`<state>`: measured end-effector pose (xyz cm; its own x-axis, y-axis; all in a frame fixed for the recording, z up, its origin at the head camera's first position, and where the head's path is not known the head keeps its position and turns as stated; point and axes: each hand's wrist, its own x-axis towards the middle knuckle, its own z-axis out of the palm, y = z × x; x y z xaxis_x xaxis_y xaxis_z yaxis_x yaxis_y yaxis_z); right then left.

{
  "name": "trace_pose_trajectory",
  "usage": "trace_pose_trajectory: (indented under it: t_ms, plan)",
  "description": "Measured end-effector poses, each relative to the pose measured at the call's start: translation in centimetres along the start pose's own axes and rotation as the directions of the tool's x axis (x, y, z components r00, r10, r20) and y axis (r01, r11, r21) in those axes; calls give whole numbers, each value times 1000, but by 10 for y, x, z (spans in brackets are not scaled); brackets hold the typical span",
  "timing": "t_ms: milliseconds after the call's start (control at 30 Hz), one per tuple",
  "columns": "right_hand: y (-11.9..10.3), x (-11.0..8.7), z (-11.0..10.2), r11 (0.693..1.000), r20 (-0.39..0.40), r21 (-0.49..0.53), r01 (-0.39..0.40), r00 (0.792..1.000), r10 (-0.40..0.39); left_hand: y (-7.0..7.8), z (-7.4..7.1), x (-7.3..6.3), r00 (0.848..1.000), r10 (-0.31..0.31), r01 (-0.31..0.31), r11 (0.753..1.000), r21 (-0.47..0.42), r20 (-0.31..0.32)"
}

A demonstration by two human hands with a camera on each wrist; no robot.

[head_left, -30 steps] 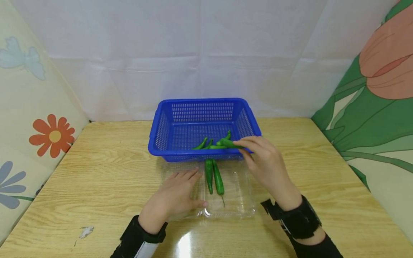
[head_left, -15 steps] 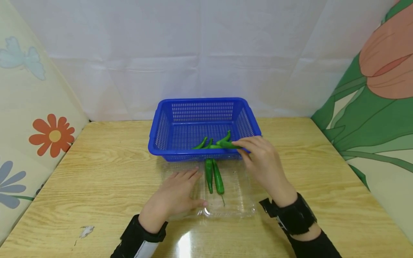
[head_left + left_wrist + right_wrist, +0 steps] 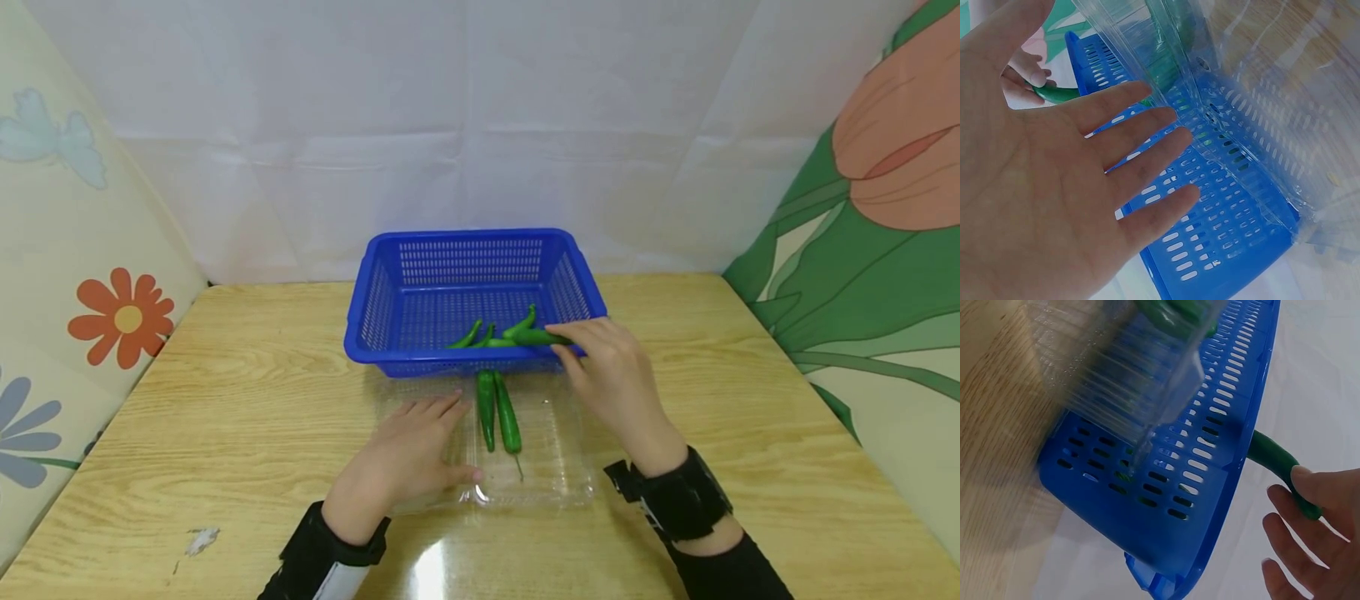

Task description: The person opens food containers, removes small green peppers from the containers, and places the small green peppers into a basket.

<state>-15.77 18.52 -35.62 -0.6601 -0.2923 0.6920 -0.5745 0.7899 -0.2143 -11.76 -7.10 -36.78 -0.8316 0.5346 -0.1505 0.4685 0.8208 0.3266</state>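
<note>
In the head view my right hand (image 3: pixel 618 379) is at the front right rim of the blue plastic basket (image 3: pixel 360 321). Its thumb and fingers pinch one end of a green chili pepper (image 3: pixel 534 337), which reaches over the rim into the basket; the right wrist view shows this pepper (image 3: pixel 1272 456) too. Several more green peppers (image 3: pixel 467 335) lie inside along the front wall. My left hand (image 3: pixel 416 446), fingers straight and spread, lies over the left part of a clear plastic container (image 3: pixel 555 487). Two green peppers (image 3: pixel 486 412) lie side by side in its right part.
The basket stands toward the back of a wooden table (image 3: pixel 262 400), in front of a white cloth (image 3: pixel 300 200). Its front meets the container's far edge in the head view. Flower-patterned panels (image 3: pixel 127 317) flank both sides.
My right wrist has shifted slightly, and the pinched pepper has tilted a little over the basket's front rim. The left hand and the two peppers in the container stay put.
</note>
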Motion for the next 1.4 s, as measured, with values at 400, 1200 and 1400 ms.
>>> trace_pose_trajectory:
  t_ms: [400, 1200, 1400]
  plan:
    - [6, -1, 5, 1000, 14, -18, -2, 1000, 2, -1, 1, 0, 1000, -9, 9, 1000, 1, 4]
    - [6, -2, 11, 998, 50, 13, 56, 997, -56, -1, 2, 1, 1000, 3, -3, 1000, 21, -11]
    - [8, -2, 10, 992, 12, 32, 125, 992, -125, -1, 2, 1, 1000, 9, -9, 1000, 15, -11]
